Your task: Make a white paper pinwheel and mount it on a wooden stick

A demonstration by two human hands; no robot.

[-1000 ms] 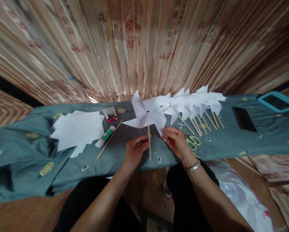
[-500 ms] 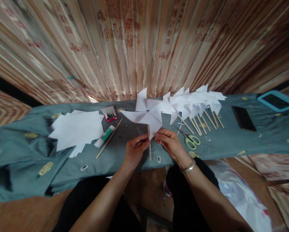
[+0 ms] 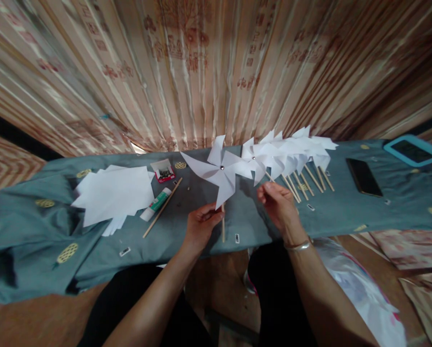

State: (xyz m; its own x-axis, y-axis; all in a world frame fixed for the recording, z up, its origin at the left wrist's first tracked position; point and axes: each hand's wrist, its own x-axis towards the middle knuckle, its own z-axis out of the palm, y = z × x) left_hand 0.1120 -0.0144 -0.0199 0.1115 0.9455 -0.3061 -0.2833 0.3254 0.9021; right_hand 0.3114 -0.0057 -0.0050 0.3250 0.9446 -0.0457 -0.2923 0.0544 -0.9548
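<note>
A white paper pinwheel [image 3: 227, 180] with a shiny pin at its centre stands in front of me on a thin wooden stick [image 3: 223, 231]. My left hand [image 3: 201, 224] pinches that stick just below the paper blades. To the right, my right hand [image 3: 279, 205] has its thumb and fingertips pressed together over the stick of the nearest pinwheel in a row of finished white pinwheels [image 3: 286, 152]. Whether those fingers grip that stick or something small cannot be made out. The green-handled scissors are hidden behind this hand.
At left lie a stack of white paper [image 3: 116, 190], a glue tube [image 3: 156, 204], a loose wooden stick [image 3: 163, 207] and a small red box of pins [image 3: 163, 171]. A black phone [image 3: 364, 177] and a blue-framed tablet [image 3: 414, 150] rest at right on the green cloth [image 3: 187, 231].
My right hand has moved right, away from the held pinwheel, and now covers the scissors. The pinwheel's blades have turned, while my left hand keeps its place on the stick.
</note>
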